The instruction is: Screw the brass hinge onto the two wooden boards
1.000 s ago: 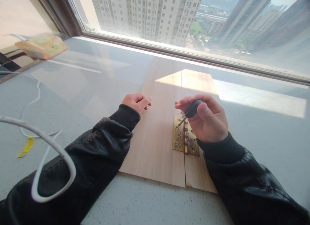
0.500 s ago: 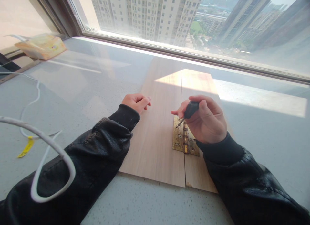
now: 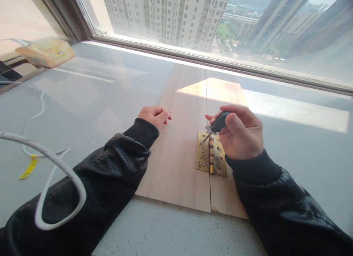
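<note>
A screwdriver [image 3: 221,121] with a dark handle is in my right hand [image 3: 244,132], its shaft slanting down to the left. Its tip meets the upper hole area on the left leaf of a brass hinge [image 3: 197,164]. This hinge lies across the seam between a wide wooden board [image 3: 176,164] and a narrower board [image 3: 226,204]. Screw heads show in the left leaf; the right leaf has visible holes. Small loose screws [image 3: 208,128] lie just beyond the hinge. My left hand [image 3: 154,115] is closed over the wide board, left of the hinge, its fingertips pinched and their contents hidden.
A white cable [image 3: 79,189] loops over my left sleeve, with a yellow tag [image 3: 29,167] on the cord nearby. At the back left sits a tissue pack [image 3: 46,53]. Beyond the speckled white countertop [image 3: 154,226] runs the window frame [image 3: 193,59].
My right hand has shifted a little to the right, leaning the screwdriver over more, and the loose screws and right hinge leaf show more. My left hand stays where it was.
</note>
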`<state>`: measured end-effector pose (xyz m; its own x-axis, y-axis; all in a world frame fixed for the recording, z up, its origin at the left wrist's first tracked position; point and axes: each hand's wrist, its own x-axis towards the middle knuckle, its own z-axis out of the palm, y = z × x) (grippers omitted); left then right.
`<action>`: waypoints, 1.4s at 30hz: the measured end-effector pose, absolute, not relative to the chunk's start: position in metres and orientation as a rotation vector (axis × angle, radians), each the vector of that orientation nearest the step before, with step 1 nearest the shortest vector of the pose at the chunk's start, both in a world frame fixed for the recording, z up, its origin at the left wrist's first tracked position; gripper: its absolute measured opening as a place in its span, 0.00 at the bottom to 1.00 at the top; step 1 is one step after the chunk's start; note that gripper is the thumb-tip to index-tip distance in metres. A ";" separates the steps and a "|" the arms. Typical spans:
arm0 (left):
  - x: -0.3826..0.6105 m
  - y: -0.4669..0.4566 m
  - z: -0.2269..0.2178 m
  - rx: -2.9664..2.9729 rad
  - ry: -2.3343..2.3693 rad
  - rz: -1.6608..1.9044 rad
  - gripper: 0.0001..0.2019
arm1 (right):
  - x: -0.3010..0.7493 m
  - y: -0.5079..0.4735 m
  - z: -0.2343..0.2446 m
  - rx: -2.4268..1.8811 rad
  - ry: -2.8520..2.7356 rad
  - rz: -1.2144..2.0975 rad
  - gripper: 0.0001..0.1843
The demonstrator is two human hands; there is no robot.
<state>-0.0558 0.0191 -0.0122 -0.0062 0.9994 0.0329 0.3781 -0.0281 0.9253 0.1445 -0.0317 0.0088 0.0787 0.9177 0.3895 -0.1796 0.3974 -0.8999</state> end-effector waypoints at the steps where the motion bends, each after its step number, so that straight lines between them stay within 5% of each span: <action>1: -0.056 0.019 -0.012 1.505 1.488 1.031 0.15 | 0.145 -0.032 0.009 -0.770 -1.212 0.997 0.08; 11: -0.055 0.020 -0.012 1.492 1.485 1.030 0.15 | 0.135 -0.032 0.013 -0.633 -1.189 1.103 0.16; 28: -0.056 0.020 -0.013 1.498 1.476 1.038 0.15 | 0.142 -0.033 0.012 -0.702 -1.265 1.110 0.10; 34: -0.055 0.020 -0.013 1.497 1.479 1.040 0.15 | 0.135 -0.034 0.013 -0.641 -1.190 1.164 0.17; 42: -0.055 0.020 -0.013 1.494 1.472 1.042 0.14 | 0.139 -0.031 0.007 -0.776 -1.240 0.928 0.10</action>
